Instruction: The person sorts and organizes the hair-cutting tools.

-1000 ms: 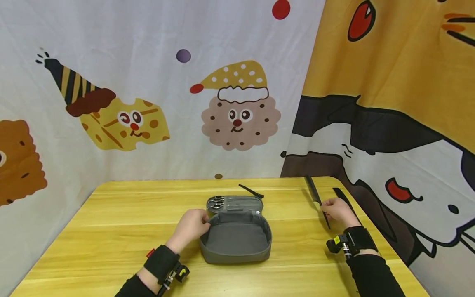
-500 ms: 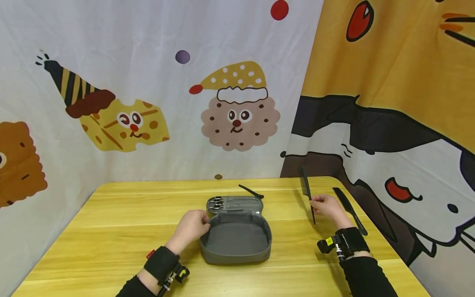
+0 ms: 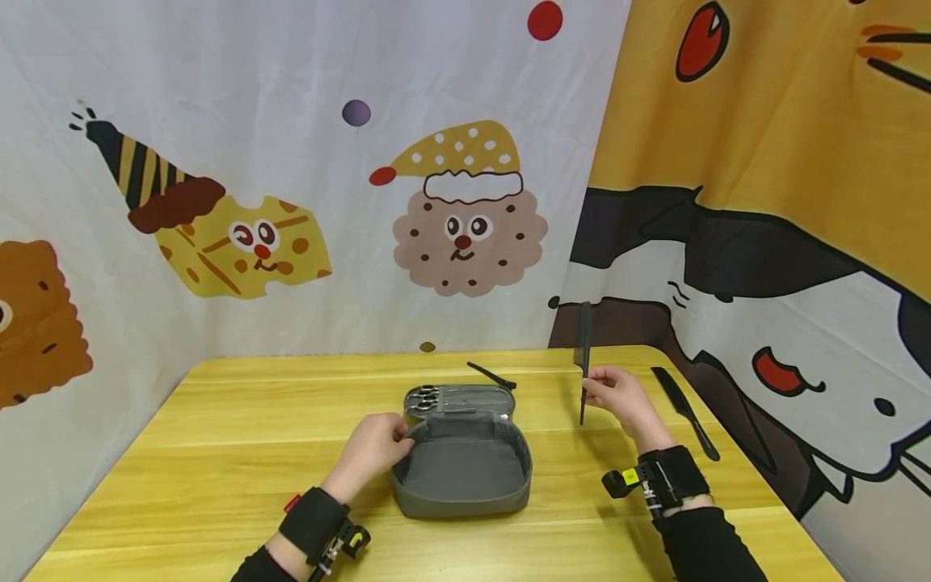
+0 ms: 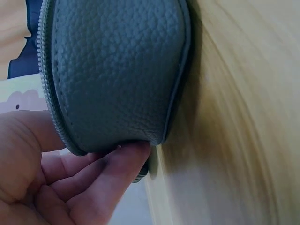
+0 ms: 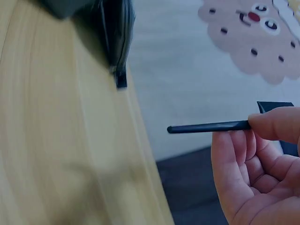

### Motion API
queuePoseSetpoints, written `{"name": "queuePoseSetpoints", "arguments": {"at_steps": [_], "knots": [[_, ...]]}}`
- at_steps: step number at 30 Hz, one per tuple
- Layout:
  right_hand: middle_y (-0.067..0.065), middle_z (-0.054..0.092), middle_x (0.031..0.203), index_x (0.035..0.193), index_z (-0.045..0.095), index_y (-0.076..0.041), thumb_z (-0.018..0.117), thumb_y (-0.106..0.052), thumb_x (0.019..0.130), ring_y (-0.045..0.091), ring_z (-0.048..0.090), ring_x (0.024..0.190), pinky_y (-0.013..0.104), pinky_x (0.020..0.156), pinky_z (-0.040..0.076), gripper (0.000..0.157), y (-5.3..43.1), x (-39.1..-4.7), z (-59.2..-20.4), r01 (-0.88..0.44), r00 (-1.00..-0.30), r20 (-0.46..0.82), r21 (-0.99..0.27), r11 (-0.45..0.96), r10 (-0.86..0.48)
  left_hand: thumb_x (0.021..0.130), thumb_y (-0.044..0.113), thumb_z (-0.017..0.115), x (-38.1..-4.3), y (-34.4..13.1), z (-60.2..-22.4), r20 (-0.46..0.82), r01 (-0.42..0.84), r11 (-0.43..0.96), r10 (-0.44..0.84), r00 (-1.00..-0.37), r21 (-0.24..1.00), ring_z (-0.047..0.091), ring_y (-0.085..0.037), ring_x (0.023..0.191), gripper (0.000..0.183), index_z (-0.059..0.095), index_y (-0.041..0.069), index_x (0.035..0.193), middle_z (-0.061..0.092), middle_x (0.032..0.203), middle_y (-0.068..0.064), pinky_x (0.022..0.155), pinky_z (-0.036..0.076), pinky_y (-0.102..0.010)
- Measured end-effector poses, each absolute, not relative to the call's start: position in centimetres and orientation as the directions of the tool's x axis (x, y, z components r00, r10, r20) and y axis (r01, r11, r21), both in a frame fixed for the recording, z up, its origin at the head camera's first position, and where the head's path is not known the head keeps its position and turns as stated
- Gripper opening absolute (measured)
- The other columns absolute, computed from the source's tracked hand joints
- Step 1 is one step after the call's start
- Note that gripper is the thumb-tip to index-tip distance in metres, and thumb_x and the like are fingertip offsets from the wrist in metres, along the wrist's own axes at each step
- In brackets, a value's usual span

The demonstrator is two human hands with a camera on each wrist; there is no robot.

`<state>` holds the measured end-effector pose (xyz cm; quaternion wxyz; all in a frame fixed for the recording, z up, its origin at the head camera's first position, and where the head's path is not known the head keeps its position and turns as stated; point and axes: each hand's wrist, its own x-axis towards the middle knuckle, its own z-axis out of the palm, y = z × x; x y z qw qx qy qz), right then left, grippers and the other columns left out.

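Note:
A grey zip case [image 3: 461, 503] stands unzipped on the table, its lid folded back. My left hand [image 3: 369, 451] pinches the back left corner of its rim; in the left wrist view, the thumb lies over the zipper edge of the pebbled wall [image 4: 115, 70] and the fingers press outside. Several metal scissors [image 3: 425, 396] sit in the lid's pocket. Right of the case, my right hand [image 3: 621, 402] holds a black tail comb [image 3: 584, 338] above the table by its thin handle [image 5: 206, 127], between thumb and fingers. The comb points nearly upright, toothed part at the top.
Another black comb [image 3: 684, 411] with a broad handle lies near the right edge of the wooden table [image 3: 218, 453]. A black hair clip [image 3: 492, 375] lies behind the lid. Cartoon-printed cloth [image 3: 291, 162] hangs behind and to the right.
My right hand has lifted the tail comb off the table and carried it leftward, turning it more upright. The left hand and the case have stayed put.

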<state>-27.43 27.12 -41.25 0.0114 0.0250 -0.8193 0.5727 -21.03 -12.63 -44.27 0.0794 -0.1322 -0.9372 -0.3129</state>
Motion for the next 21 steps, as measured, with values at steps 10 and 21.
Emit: {"name": "queuePoseSetpoints", "arguments": {"at_steps": [10, 21], "knots": [[0.012, 0.055, 0.087, 0.104, 0.053, 0.01, 0.061, -0.003, 0.097, 0.018, 0.061, 0.079, 0.037, 0.08, 0.058, 0.017, 23.8, -26.6, -40.1, -0.145, -0.987, 0.125, -0.962, 0.23, -0.1, 0.087, 0.013, 0.075, -20.1, -11.6, -42.6, 0.322, 0.313, 0.835, 0.175, -0.931, 0.453, 0.045, -0.013, 0.056, 0.009, 0.069, 0.007, 0.089, 0.055, 0.069, 0.002, 0.053, 0.036, -0.031], [0.013, 0.058, 0.087, 0.098, 0.052, 0.007, 0.061, 0.002, 0.096, 0.019, 0.065, 0.078, 0.043, 0.08, 0.058, 0.011, 20.1, -25.7, -39.6, -0.197, -0.973, 0.168, -0.964, 0.181, -0.16, 0.089, 0.014, 0.074, -18.8, -8.7, -40.6, 0.478, 0.448, 0.778, 0.22, -0.851, 0.441, 0.065, -0.023, 0.089, 0.026, 0.07, 0.004, 0.113, 0.069, 0.102, -0.009, 0.078, 0.053, -0.037]]}}
